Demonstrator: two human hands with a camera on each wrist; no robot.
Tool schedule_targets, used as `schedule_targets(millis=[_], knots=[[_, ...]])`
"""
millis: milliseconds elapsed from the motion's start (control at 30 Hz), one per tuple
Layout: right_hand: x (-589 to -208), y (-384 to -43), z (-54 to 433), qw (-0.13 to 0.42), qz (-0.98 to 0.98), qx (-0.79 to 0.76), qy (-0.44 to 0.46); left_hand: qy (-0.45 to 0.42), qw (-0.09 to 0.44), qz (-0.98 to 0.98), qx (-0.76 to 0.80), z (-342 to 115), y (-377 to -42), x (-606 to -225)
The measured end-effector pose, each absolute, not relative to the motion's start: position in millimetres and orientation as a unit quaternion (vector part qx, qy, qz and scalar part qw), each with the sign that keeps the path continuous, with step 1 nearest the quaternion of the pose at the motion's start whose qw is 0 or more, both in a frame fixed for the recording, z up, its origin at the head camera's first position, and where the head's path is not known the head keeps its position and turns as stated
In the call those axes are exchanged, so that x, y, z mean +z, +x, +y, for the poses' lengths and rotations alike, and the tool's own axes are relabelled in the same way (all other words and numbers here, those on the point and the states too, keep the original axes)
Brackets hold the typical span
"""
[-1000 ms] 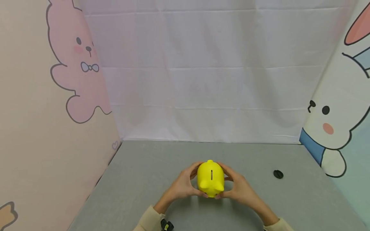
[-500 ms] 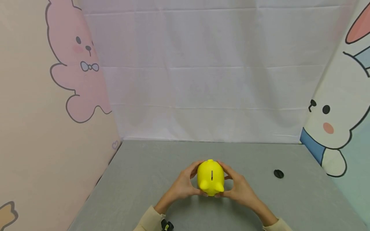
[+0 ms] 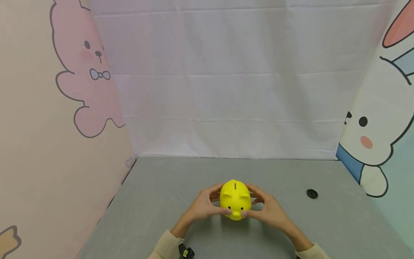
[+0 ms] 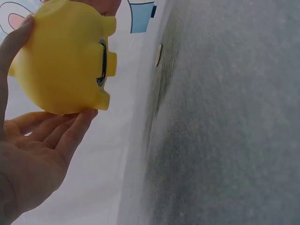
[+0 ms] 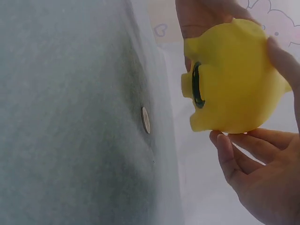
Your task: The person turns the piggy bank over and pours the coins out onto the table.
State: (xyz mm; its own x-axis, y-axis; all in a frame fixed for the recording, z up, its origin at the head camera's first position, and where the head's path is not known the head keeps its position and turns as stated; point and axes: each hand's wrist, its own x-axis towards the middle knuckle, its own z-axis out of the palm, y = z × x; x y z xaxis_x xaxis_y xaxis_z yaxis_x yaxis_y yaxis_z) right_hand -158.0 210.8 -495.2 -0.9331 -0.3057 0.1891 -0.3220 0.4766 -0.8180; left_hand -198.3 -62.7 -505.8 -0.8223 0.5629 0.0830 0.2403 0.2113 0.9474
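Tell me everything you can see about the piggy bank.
The piggy bank is rounded, yellow and smooth, like plastic, with dark eyes, a snout, two ears, stubby feet and a narrow slot in its top. A dark-rimmed opening shows in its underside. It is held upright above the table, face towards the head camera. The left hand and right hand grip its sides, thumbs beside the snout.

The yellow piggy bank (image 3: 235, 198) has tipped back: its coin slot (image 3: 235, 186), mid-top half a second ago, now sits toward the far edge. Its face has turned up into plain sight — both eyes (image 3: 242, 208) and the snout (image 3: 237, 213) — with the thumbs (image 3: 228, 212) showing higher beside it.
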Motion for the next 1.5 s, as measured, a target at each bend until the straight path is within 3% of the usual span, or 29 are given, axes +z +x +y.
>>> schedule_targets(millis=[267, 633, 1000, 1333, 1500], knots=[[-483, -159, 202, -0.076, -0.858, 0.503, 0.064, 0.168, 0.148, 0.793, 0.567, -52, -201, -505], [-485, -164, 203, -0.090, -0.854, 0.506, 0.076, 0.151, 0.160, 0.785, 0.578, -48, -201, -504], [-493, -160, 217, -0.050, -0.856, 0.475, 0.195, 0.244, 0.196, 0.766, 0.562, -62, -199, -503], [-495, -159, 214, 0.010, -0.856, 0.460, 0.234, 0.267, 0.141, 0.785, 0.541, -63, -194, -502], [-500, -160, 212, 0.075, -0.853, 0.443, 0.267, 0.292, 0.085, 0.801, 0.516, -63, -192, -504]])
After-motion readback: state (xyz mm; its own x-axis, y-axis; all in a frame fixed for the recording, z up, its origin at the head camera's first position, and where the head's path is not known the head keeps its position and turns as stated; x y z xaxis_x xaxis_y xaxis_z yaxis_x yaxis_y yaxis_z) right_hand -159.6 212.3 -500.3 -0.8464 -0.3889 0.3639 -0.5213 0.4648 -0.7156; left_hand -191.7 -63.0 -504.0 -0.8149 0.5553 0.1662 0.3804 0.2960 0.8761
